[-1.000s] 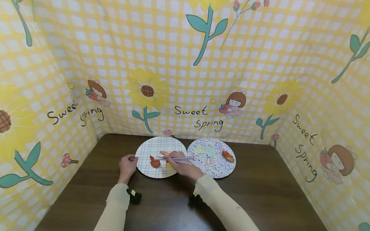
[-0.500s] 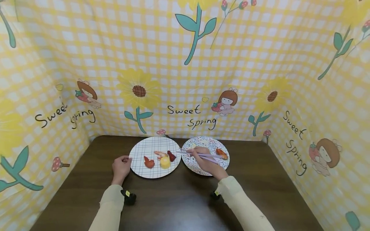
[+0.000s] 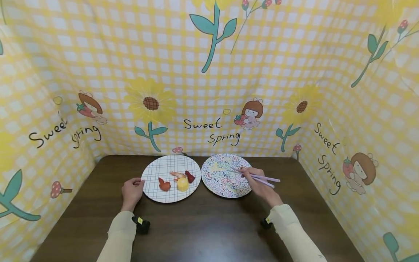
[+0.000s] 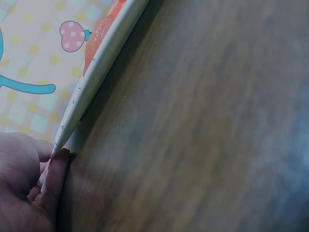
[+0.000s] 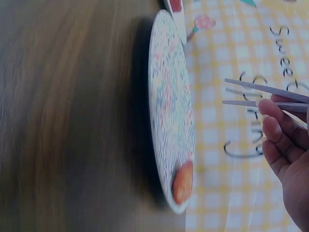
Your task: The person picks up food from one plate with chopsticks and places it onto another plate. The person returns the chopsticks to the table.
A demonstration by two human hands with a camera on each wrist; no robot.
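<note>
My left hand (image 3: 132, 193) pinches the left rim of a white grid-patterned plate (image 3: 154, 171). In the left wrist view the plate's edge (image 4: 99, 79) sits between thumb and fingers. On that plate lie an orange-red piece (image 3: 164, 185), a shrimp (image 3: 177, 175), a round yellow piece (image 3: 182, 184) and a dark red piece (image 3: 190, 177). My right hand (image 3: 264, 190) holds lilac chopsticks (image 3: 269, 178) over a speckled plate (image 3: 222, 185). Their tips (image 5: 226, 80) stand apart with nothing between them. An orange-brown food piece (image 5: 182, 183) rests near that plate's rim, mostly hidden by the hand in the head view.
Both plates stand side by side near the back of a dark wooden table (image 3: 196, 229). A yellow checked cloth (image 3: 183, 83) with printed flowers and lettering encloses the back and sides. A black wrist camera (image 3: 142, 225) hangs at the left cuff.
My right hand has moved right with the chopsticks, from over the grid plate to over the speckled one, uncovering the dark red piece. The left hand keeps its grip on the rim.
</note>
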